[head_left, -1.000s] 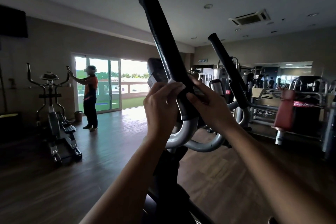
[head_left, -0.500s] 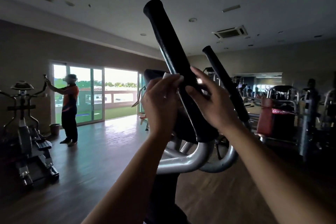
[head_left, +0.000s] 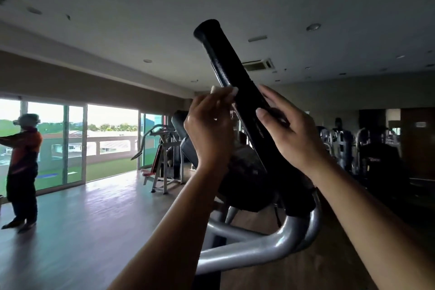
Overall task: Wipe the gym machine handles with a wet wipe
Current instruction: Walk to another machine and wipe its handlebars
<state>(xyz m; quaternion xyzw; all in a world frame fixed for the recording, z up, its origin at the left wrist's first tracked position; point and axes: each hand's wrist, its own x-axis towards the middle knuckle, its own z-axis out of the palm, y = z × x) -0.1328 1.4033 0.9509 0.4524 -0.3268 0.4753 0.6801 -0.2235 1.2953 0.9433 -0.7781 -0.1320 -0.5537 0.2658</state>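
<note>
1. The black foam handle [head_left: 237,92] rises tilted up and to the left out of a curved silver tube [head_left: 266,247]; it is the landmark for what follows.
2. A white wet wipe [head_left: 222,91] sits against the handle's left side, about midway up its length.
3. The left hand [head_left: 209,129], just left of the handle, has its grip pinched closed on the wipe, pressing it to the foam.
4. The right hand [head_left: 289,134] is on the handle's right side, fingers loosely curled against it, not wrapped shut; it holds nothing else.
5. Risk, as a judgement: only a small pinch holds the wipe, so it could bunch or slip off, leaving the back of the foam unwiped.
6. Far left of the handle, another person [head_left: 22,160] stands by the windows [head_left: 75,143], well apart.
</note>
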